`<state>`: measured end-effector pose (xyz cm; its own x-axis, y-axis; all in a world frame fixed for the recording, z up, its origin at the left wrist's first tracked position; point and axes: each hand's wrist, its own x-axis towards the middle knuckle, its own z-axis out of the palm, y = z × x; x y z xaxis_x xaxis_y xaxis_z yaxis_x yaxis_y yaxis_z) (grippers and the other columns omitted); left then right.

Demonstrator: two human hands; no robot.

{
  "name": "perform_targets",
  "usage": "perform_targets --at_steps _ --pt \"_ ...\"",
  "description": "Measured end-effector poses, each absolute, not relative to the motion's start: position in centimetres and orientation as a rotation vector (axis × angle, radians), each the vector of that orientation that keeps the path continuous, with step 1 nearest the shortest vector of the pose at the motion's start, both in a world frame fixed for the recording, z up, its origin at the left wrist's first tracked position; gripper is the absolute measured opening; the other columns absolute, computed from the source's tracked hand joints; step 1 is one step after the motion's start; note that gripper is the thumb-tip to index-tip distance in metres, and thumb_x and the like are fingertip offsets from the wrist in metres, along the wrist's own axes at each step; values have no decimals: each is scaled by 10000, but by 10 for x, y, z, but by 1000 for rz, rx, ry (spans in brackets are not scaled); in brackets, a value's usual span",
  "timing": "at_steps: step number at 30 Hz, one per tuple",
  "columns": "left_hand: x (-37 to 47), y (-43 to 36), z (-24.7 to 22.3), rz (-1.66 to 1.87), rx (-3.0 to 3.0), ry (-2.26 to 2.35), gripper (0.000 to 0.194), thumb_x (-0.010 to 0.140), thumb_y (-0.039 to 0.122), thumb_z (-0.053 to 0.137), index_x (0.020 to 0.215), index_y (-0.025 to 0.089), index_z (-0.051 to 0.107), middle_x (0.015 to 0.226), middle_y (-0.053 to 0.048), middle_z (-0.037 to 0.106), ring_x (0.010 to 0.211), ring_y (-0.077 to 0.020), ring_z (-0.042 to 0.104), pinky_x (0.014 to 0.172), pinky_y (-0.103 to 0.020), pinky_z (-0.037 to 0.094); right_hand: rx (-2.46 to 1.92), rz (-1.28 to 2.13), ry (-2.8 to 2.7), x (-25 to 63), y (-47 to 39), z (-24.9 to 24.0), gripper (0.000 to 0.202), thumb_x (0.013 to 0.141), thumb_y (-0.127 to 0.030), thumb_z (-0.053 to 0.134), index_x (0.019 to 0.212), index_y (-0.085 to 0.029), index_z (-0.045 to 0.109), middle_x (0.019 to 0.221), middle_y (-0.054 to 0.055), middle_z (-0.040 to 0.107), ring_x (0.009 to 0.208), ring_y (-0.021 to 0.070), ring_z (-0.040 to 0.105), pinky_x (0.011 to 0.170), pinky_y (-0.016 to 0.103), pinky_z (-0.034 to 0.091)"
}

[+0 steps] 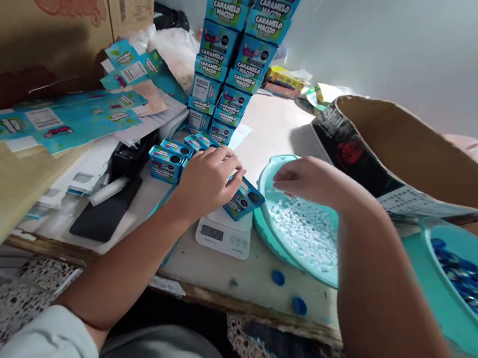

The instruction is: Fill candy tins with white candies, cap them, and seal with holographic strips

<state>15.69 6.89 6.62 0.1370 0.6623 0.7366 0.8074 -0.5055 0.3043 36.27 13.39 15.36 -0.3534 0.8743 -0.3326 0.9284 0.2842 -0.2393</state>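
Observation:
My left hand [213, 176] is closed on a small blue candy box [242, 201], which tilts over a white kitchen scale [225, 238]. The fingers partly hide the box and the scale's top. My right hand [299, 177] is above the near-left part of a turquoise basin [274, 230] of small white and pale blue candies [309, 231]. Its fingers are curled together and point down; what is in them is hidden. Beside my left hand stand several more blue candy boxes [164, 163].
Tall stacks of candy boxes [216, 44] rise behind my left hand. Flat printed cartons [82, 116], a dark phone [104, 207] and a cardboard box [44, 6] lie left. At right are an open carton [347, 144] and a tub of blue caps [424, 263]. Two blue caps [278, 277] lie near the edge.

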Motion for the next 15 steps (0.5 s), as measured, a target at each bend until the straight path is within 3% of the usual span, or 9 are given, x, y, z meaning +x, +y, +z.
perform_targets --at_steps 5,15 --pt "160 70 62 -1373 -2219 -1475 186 981 240 546 903 177 703 1010 -84 730 942 -222 696 854 -360 534 1295 -1305 2676 356 125 170 336 773 -501 741 903 -191 747 685 -2 676 634 134 589 619 294 452" --pt "163 71 58 -1444 -2213 -1481 169 971 205 551 891 181 699 1006 -84 728 921 -213 701 865 -361 552 1149 -1587 2504 373 147 143 356 715 -497 853 854 -179 770 717 -6 681 647 112 553 619 285 426"
